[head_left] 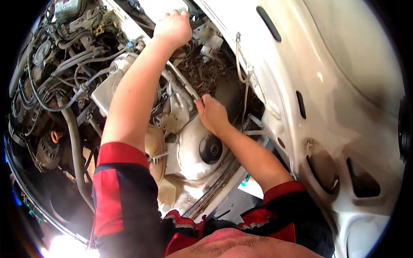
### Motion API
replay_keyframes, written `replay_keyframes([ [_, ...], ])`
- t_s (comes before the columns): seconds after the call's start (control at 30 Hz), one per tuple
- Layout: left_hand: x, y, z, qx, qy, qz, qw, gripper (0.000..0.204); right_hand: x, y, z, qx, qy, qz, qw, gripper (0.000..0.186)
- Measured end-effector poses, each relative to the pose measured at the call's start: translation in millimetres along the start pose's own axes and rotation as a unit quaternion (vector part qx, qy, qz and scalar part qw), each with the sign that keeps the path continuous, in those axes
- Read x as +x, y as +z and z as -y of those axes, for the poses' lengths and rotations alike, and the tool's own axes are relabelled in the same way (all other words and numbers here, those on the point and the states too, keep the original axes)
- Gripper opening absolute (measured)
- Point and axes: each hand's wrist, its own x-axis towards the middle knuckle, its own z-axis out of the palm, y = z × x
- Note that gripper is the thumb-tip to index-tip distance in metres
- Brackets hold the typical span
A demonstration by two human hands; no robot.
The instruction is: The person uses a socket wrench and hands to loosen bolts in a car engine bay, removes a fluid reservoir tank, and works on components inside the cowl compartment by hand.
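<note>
Both my arms reach over a car's engine bay. My left hand (173, 28) is at the far side, its fingers curled by a white surface; what they hold, if anything, is hidden. Nearer to me, my right hand (211, 114) closes with thumb and fingers on the near end of a pale metal strip (183, 78). The strip runs between my two hands along a cavity full of dry leaves (198, 69). Below my right hand sits the pale strut tower (193, 148) with its round black cap (211, 149).
A raised, pale bonnet (297, 107) fills the right side. A thin hose (239, 62) hangs along its edge. On the left lie the engine's hoses and cables (71, 64). A yellowed plastic reservoir (154, 148) stands beside the strut tower.
</note>
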Motion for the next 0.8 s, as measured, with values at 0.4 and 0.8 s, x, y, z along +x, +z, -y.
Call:
replay_keyframes([
  [0.4,52.0,48.3,-2.6,0.186,0.023,0.094,0.978,0.031,-1.4,3.8,-0.7,0.030,0.018,0.026,0.999,0.029],
  [0.8,50.9,62.2,-17.4,0.207,0.015,0.038,0.977,0.027,2.0,2.5,-3.6,0.046,0.018,0.026,0.998,0.027],
])
